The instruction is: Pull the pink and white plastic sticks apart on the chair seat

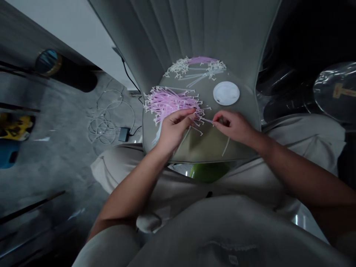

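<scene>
A heap of thin pink cords (169,101) with white T-shaped tips lies on the grey chair seat (211,144). My left hand (176,126) is closed at the heap's right edge, thumb and fingers pinched on a thin pale pink cord (207,119). The other end of this cord is pinched in my right hand (232,126), and it runs roughly level between the two. A loose white cord (225,147) lies below my right hand. Behind, a second pile of white-tipped cords (178,67) spreads beside a round white lid-like disc (226,93).
The chair's ribbed backrest (189,29) rises behind the piles. On the floor to the left are a tangled coil of cable (104,126) and a small dark box (124,134). A dark cylinder (75,72) lies farther left. Clear plastic (336,92) is at the right.
</scene>
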Demonstrator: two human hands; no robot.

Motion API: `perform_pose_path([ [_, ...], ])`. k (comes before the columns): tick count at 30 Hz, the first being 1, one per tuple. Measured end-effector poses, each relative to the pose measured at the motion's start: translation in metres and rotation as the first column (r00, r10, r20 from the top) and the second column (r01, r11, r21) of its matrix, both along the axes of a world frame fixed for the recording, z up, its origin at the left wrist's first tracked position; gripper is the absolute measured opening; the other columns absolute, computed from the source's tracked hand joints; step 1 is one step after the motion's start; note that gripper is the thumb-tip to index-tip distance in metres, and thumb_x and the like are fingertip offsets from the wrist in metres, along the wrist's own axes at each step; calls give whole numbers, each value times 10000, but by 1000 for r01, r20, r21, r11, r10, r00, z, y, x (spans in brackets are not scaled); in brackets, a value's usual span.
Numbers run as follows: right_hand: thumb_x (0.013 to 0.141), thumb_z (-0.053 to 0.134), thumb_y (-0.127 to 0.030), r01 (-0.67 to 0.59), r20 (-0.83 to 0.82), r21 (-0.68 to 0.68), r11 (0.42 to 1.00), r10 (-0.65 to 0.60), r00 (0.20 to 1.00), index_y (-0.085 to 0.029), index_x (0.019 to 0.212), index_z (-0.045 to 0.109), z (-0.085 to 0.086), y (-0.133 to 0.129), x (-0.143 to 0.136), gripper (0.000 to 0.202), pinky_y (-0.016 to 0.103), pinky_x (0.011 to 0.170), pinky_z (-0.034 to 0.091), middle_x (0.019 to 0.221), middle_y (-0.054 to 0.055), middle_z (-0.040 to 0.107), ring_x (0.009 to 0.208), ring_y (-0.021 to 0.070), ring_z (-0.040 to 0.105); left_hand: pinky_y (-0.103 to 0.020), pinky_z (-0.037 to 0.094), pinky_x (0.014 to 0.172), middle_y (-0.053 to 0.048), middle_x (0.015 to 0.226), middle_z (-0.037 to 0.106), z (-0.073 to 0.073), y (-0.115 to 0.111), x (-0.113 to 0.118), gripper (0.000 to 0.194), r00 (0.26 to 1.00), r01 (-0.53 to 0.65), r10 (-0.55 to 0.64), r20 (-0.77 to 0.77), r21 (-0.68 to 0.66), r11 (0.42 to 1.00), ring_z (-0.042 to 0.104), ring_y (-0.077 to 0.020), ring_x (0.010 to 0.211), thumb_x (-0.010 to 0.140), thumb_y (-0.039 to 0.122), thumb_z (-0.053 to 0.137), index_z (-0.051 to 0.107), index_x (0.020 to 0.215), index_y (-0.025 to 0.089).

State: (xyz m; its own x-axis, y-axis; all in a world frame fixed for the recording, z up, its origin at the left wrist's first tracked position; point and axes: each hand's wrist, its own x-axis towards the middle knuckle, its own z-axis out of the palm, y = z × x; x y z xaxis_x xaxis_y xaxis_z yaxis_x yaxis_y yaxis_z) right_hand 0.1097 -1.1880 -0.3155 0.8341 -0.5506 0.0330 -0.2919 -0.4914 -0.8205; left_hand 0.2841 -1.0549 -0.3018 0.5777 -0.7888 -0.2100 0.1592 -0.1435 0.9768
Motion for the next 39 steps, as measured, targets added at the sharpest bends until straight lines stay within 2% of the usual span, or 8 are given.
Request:
perform_pose_path([
  [4,864,594,-255,-22,-39,36,999,24,999,-188,972,679,1,0,7,153,246,557,354,763,-8,643,550,87,453,-217,523,626,-26,895,753,3,4,4,310,991,-10,13,-136,26,1000,628,-89,665,682,353,819,772,958,219],
  [7,896,582,-291,-41,-51,34,999,43,998,-192,999,699,2,-1,13,185,257,586,378,811,15,647,614,109,504,-261,561,703,-25,930,754,5,8,4,287,994,-9,13,-105,39,999,653,-112,720,709,359,808,773,960,223],
  [12,936,551,-346,-79,-58,-6,997,78,995,-178,878,698,3,-3,20,231,278,634,397,760,25,616,686,140,550,-277,567,758,-14,899,758,4,13,2,245,997,-11,19,-79,96,995,673,-131,778,734,333,795,773,953,226],
  [18,951,541,-319,-138,-43,-114,984,134,990,-192,910,691,-3,-4,16,200,286,694,436,792,35,655,744,156,597,-296,563,833,-26,945,759,-2,12,0,212,999,27,-30,19,143,989,689,-149,865,776,326,765,769,959,220],
  [23,941,551,-282,-156,-44,-141,978,151,988,-208,964,690,-6,-2,15,160,301,711,448,883,49,713,788,170,626,-279,552,841,-26,979,754,-3,10,-5,183,993,54,-66,102,120,991,687,-145,905,801,304,745,764,964,223],
  [28,948,537,-317,-148,-71,-165,975,138,988,-203,1024,692,-9,2,15,207,309,736,450,957,62,735,823,180,642,-281,543,868,-34,1033,742,-8,13,-8,188,977,76,-87,195,65,995,679,-142,947,826,305,723,758,1000,240],
  [35,962,499,-405,-110,-109,-184,977,91,990,-221,1090,701,-11,4,13,301,285,642,407,912,51,750,699,158,626,-297,552,869,-46,1022,749,-9,15,-11,231,983,61,-74,169,81,995,689,-155,929,811,341,737,760,1012,231],
  [39,973,474,-400,-133,-113,-202,970,112,987,-215,1105,693,-12,5,12,315,291,654,412,898,54,751,722,172,645,-283,548,874,-33,985,759,-6,13,-12,190,990,71,-79,120,73,995,693,-148,917,803,325,749,770,966,232],
])
